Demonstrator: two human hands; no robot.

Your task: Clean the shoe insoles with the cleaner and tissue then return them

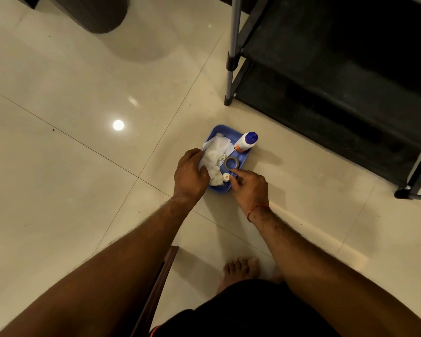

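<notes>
On the floor lies a blue tray (243, 158) with crumpled white tissue (215, 152) in it. A white cleaner bottle (246, 142) with a blue cap leans at the tray's far right corner. A round tin (231, 162) and a small white cap (226, 177) sit in the tray's near part. My left hand (190, 176) rests on the tissue, its fingers closed over the near left part. My right hand (249, 187) has curled fingers, and the fingertips touch the tin's near rim. No insole or shoe shows.
A black shoe rack (326, 76) with grey metal legs stands at the right; its shelves are too dark to read. A dark round object (100, 13) is at the top left. My bare foot (241, 268) and a brown wooden edge (161, 276) lie below the tray.
</notes>
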